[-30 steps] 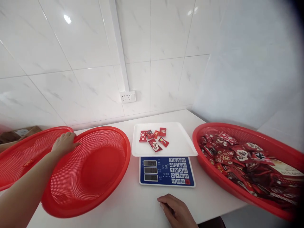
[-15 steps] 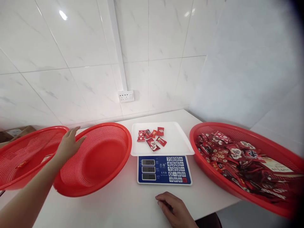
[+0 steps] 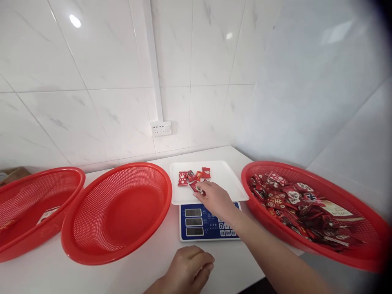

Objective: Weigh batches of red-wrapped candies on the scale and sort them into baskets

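My right hand (image 3: 216, 200) reaches over the scale with its fingers closed on a dark red wrapped candy (image 3: 195, 187). Several other red candy packets, one a dotted wrapper (image 3: 183, 178), lie beside it on the white scale pan (image 3: 225, 171). Below the pan is the blue scale panel (image 3: 191, 212), with my right wrist covering part of its keypad. My left hand (image 3: 190, 267) rests near the table's front, in front of the scale. Its fingers are curled in loosely and no object shows in them.
A red oval basket (image 3: 65, 228) stands left of the scale. Farther left, another red basket (image 3: 24, 241) holds a few items. On the right, a large red basket (image 3: 254, 196) contains many wrapped candies (image 3: 290, 200). A wall socket (image 3: 161, 128) sits behind.
My left hand has left the baskets on the left and come down before the scale, its fingers now curled. My right hand has moved from the table up to the candy on the pan.
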`<action>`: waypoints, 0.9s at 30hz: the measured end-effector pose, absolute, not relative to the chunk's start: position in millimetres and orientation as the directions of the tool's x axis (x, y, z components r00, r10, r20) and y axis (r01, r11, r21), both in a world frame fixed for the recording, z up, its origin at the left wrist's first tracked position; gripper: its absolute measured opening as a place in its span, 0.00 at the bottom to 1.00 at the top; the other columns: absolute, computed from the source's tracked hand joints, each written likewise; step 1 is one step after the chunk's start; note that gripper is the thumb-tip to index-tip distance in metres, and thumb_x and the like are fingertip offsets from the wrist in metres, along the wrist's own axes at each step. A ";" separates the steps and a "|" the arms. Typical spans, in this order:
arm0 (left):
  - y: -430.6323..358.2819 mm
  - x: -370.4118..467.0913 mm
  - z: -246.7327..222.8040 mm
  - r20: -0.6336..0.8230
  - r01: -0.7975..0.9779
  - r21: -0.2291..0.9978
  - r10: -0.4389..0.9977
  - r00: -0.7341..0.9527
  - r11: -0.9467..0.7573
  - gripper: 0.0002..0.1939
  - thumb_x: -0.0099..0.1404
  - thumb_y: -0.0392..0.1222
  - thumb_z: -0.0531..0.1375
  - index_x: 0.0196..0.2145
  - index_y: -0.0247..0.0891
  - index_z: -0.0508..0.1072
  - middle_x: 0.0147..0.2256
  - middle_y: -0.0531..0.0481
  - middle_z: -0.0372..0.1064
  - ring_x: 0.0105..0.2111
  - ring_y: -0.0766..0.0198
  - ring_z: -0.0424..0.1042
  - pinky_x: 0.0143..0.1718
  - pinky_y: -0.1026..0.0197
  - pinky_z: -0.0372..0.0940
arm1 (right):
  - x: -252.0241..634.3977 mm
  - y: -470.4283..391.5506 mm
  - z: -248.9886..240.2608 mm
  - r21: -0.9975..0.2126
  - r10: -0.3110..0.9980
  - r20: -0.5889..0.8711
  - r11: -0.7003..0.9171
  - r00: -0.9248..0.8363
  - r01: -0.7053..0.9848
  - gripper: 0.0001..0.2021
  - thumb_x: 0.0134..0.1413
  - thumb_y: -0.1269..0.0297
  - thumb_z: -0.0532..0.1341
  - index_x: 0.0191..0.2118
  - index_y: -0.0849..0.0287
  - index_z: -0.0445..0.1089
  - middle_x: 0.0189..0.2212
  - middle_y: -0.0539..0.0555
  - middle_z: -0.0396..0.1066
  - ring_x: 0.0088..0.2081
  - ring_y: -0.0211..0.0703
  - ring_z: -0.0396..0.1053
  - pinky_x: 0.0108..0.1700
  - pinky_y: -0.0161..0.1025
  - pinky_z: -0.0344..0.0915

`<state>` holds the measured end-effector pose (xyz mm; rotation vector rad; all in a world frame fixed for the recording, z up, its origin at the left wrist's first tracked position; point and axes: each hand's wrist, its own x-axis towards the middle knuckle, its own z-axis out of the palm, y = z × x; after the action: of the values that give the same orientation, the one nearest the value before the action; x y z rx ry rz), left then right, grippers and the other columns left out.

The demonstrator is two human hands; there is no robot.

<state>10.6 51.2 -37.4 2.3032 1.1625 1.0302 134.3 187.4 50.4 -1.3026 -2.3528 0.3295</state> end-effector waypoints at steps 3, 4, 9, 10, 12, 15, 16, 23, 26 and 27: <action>54.6 8.2 -55.0 0.389 0.507 0.686 0.852 0.351 -0.522 0.10 0.61 0.38 0.53 0.36 0.44 0.73 0.27 0.46 0.75 0.25 0.61 0.73 0.27 0.62 0.67 | 121.8 191.3 52.4 -0.245 0.843 0.183 0.537 -0.506 0.807 0.10 0.55 0.60 0.56 0.41 0.56 0.68 0.38 0.54 0.70 0.42 0.48 0.67 0.36 0.38 0.61; 54.4 6.9 -59.6 0.361 0.493 0.723 0.873 0.327 -0.483 0.10 0.60 0.38 0.53 0.35 0.44 0.73 0.27 0.46 0.75 0.25 0.61 0.73 0.26 0.63 0.67 | 120.1 191.8 52.7 -0.213 0.847 0.156 0.531 -0.507 0.820 0.09 0.55 0.62 0.55 0.41 0.56 0.67 0.38 0.54 0.70 0.41 0.48 0.67 0.35 0.37 0.61; 56.2 3.0 -71.5 0.243 0.400 0.871 0.957 0.157 -0.287 0.10 0.60 0.42 0.53 0.32 0.43 0.74 0.27 0.47 0.73 0.26 0.62 0.71 0.26 0.64 0.66 | 122.5 197.2 51.3 -0.113 0.876 0.077 0.483 -0.476 0.869 0.16 0.53 0.75 0.51 0.46 0.57 0.66 0.41 0.57 0.71 0.41 0.48 0.70 0.34 0.37 0.60; 57.6 2.5 -72.8 0.231 0.383 0.884 0.962 0.143 -0.269 0.10 0.60 0.42 0.53 0.31 0.43 0.74 0.26 0.47 0.73 0.26 0.62 0.71 0.26 0.63 0.66 | 124.2 199.2 50.1 -0.106 0.888 0.068 0.460 -0.456 0.881 0.18 0.52 0.77 0.50 0.47 0.58 0.65 0.41 0.57 0.71 0.42 0.48 0.70 0.35 0.37 0.60; 60.3 1.6 -76.0 0.212 0.356 0.900 0.967 0.142 -0.249 0.09 0.60 0.42 0.54 0.31 0.43 0.74 0.26 0.47 0.73 0.26 0.61 0.71 0.26 0.63 0.66 | 127.6 203.4 47.7 -0.119 0.911 0.052 0.412 -0.408 0.904 0.22 0.51 0.80 0.49 0.51 0.58 0.63 0.43 0.58 0.72 0.43 0.48 0.70 0.36 0.37 0.60; 63.0 0.6 -81.6 0.199 0.325 0.914 0.967 0.158 -0.241 0.08 0.58 0.41 0.56 0.32 0.45 0.75 0.27 0.47 0.74 0.26 0.61 0.72 0.26 0.63 0.66 | 127.3 207.4 47.2 -0.211 0.927 0.074 0.376 -0.368 0.903 0.23 0.51 0.80 0.48 0.53 0.58 0.61 0.45 0.58 0.71 0.44 0.49 0.70 0.39 0.39 0.62; 63.4 0.4 -83.0 0.198 0.320 0.916 0.967 0.160 -0.241 0.08 0.58 0.41 0.56 0.32 0.46 0.75 0.27 0.47 0.74 0.27 0.60 0.72 0.26 0.63 0.66 | 124.3 207.4 49.0 -0.272 0.923 0.095 0.383 -0.372 0.883 0.23 0.52 0.79 0.48 0.53 0.58 0.61 0.45 0.58 0.72 0.44 0.49 0.70 0.40 0.40 0.62; 64.1 -1.5 -80.1 0.181 0.303 0.927 0.971 0.154 -0.220 0.07 0.58 0.40 0.55 0.32 0.45 0.74 0.28 0.47 0.74 0.26 0.61 0.72 0.26 0.64 0.66 | 91.3 206.2 84.2 -0.661 0.799 0.254 0.555 -0.546 0.505 0.26 0.58 0.65 0.52 0.62 0.54 0.48 0.55 0.56 0.63 0.54 0.42 0.62 0.48 0.38 0.62; 63.9 -2.0 -76.4 0.203 0.310 0.920 0.968 0.150 -0.241 0.07 0.59 0.39 0.55 0.32 0.43 0.74 0.28 0.47 0.73 0.26 0.62 0.71 0.26 0.65 0.66 | 104.7 216.8 87.2 -0.516 0.873 0.212 0.482 -0.440 0.708 0.21 0.57 0.64 0.53 0.57 0.56 0.57 0.53 0.56 0.65 0.53 0.46 0.63 0.49 0.41 0.61; 63.7 -1.7 -75.3 0.210 0.319 0.915 0.967 0.144 -0.246 0.08 0.59 0.39 0.55 0.32 0.41 0.73 0.27 0.47 0.73 0.26 0.62 0.71 0.26 0.65 0.66 | 112.9 220.5 83.8 -0.440 0.899 0.177 0.437 -0.401 0.785 0.19 0.56 0.64 0.53 0.54 0.57 0.61 0.51 0.56 0.67 0.52 0.48 0.64 0.48 0.42 0.61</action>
<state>-1.7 63.7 -75.3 1.6877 1.2511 1.1161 112.9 220.5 83.8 -1.4292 -2.3085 0.4056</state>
